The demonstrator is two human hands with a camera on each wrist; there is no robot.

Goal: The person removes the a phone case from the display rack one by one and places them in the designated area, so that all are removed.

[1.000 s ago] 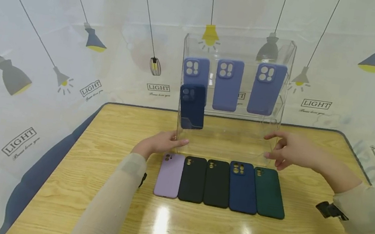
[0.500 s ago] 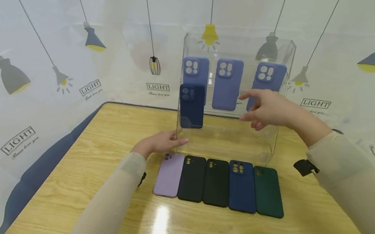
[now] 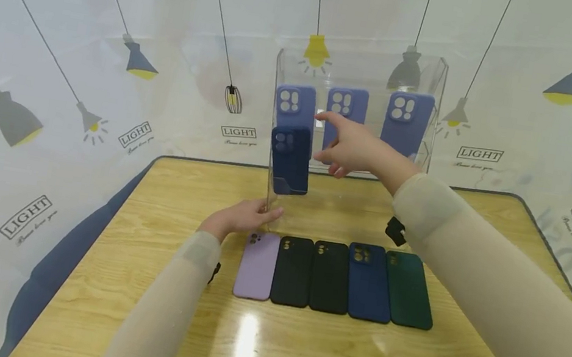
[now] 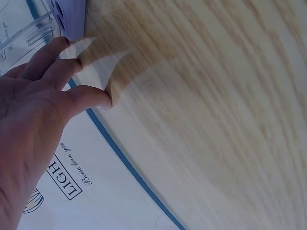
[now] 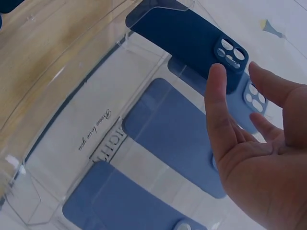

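Note:
A clear display stand [image 3: 438, 112] holds three periwinkle phone cases on its upper tier: left [image 3: 295, 119], middle [image 3: 356, 106] and right [image 3: 403, 137]. In its lower tier at the left, a navy phone case [image 3: 290, 164] leans in front of the left one. My right hand [image 3: 354, 145] reaches across the middle case, thumb and fingers apart and holding nothing; in the right wrist view its fingertips overlap the navy case's camera end. Low at the stand's left side rests my left hand [image 3: 241, 216], fingers extended beside the lilac phone case [image 3: 257, 267].
Right of the lilac case, two black phone cases [image 3: 293, 272] [image 3: 331, 278], a blue one [image 3: 369, 287] and a green one [image 3: 409, 292] lie in a row before the stand on the wooden table [image 3: 127, 278]. A lamp-patterned wall covering [image 3: 192, 66] stands behind.
My right hand has moved left and up, from the stand's lower right corner across the right periwinkle case to the middle one. The left hand and the cases have stayed put.

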